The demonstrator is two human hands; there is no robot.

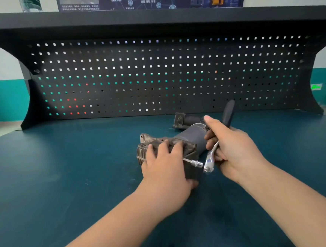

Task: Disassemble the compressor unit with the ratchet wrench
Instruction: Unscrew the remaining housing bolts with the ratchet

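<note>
Early going, I judge: the compressor unit (171, 142) lies whole on the bench (64, 171), left hand (166, 168) clasping its finned head, right hand (233, 146) gripping the ratchet wrench (210, 158) against its bolt

I see both bare forearms reaching forward from the desk's near edge. Left hand (165, 168) lies palm down, fingers (162, 146) curled over the compressor unit (181, 141). Right hand (233, 146) grips the ratchet wrench (210, 158), thumb extended forward.
</note>
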